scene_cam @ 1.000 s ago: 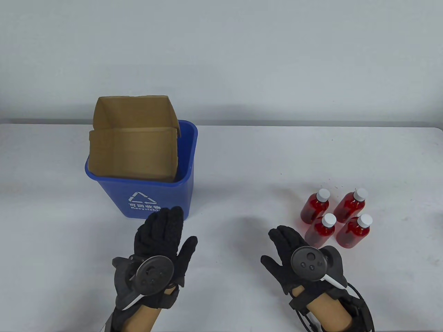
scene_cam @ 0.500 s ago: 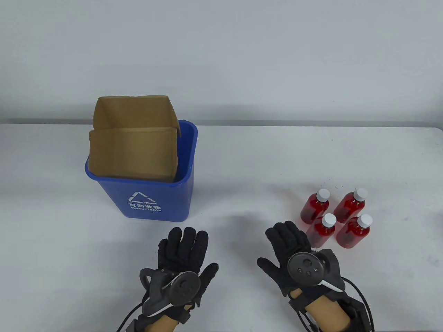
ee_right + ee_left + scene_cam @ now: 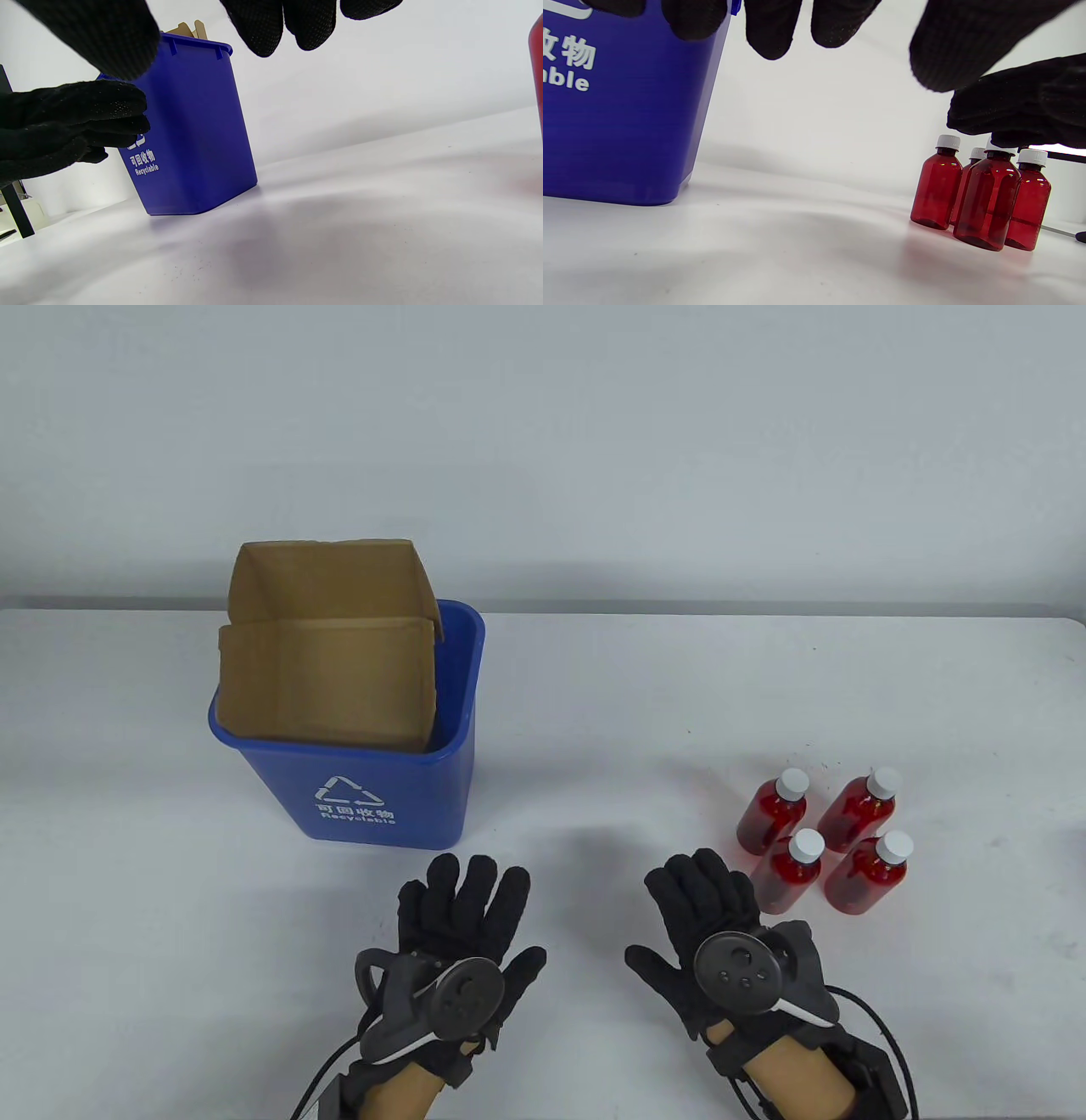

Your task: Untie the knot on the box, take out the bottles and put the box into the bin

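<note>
Box stands in the blue bin, beyond the left hand fingers; four bottles just right of the right hand fingers; both hands' fingers relaxed, straight, gripping nothing; task looks finished; best to rest hands on the worktop without nudging bottles

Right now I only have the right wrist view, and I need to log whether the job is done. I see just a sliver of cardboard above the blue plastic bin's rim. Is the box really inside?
Observer: Yes. The open brown cardboard box stands inside the blue plastic recycling bin, with its flaps sticking up above the rim.
Operator: And the bottles? I see only a red edge.
Observer: Four red bottles with white caps stand upright in a cluster on the white table, to the right of the bin.
Operator: Is either hand holding anything?
Observer: No. The left hand and the right hand are both straight-fingered and empty.
</note>
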### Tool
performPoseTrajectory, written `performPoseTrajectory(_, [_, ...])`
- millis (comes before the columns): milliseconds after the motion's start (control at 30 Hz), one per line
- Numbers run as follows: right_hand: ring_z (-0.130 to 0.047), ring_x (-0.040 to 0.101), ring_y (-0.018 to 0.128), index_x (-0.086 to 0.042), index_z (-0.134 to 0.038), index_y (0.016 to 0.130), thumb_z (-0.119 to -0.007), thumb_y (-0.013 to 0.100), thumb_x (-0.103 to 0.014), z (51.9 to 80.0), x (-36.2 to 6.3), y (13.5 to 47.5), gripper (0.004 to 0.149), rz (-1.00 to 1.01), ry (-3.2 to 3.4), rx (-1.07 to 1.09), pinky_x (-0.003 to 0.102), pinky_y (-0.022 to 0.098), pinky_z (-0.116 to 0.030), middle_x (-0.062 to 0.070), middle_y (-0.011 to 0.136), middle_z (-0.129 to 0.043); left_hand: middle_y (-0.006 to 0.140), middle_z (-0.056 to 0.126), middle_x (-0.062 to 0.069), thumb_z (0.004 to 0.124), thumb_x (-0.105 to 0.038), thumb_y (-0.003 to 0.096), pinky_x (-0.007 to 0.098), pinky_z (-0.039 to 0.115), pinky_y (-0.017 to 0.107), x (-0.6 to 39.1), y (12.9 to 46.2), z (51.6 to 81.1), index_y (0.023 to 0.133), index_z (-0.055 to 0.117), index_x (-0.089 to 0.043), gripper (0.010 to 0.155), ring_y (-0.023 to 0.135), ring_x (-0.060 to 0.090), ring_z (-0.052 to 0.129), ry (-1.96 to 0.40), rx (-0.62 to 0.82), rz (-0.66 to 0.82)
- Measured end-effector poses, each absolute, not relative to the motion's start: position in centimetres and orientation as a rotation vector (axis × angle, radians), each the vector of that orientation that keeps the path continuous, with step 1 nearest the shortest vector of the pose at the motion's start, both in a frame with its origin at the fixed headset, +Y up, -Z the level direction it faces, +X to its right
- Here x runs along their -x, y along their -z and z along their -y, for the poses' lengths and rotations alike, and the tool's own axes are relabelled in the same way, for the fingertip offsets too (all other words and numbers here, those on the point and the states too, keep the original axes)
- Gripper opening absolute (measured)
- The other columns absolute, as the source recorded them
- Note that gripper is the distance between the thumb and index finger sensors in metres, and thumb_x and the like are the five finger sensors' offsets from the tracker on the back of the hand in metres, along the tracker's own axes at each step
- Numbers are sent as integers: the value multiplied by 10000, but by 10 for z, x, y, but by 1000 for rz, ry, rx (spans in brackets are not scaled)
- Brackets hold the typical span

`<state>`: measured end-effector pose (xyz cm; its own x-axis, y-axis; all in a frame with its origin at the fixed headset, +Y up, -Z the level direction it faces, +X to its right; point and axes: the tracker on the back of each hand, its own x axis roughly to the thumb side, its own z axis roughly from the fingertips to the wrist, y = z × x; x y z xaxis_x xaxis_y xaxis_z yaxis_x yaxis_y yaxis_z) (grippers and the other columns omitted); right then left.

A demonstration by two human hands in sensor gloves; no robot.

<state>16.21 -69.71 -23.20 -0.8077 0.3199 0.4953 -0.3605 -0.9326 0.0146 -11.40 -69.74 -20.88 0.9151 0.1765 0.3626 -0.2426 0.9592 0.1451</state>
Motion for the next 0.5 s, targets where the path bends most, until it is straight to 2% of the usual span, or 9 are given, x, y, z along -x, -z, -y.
performPoseTrajectory(500, [-337, 599, 971, -35, -464, 1052, -674, 493, -551, 696, -168, 233, 789, 100, -2673, -703, 755, 613, -326, 228, 1089, -382, 1184, 455, 150, 734, -604, 490, 831, 431, 689, 110, 212, 694, 1169, 381, -247, 844, 1060, 630, 461, -229, -173, 332])
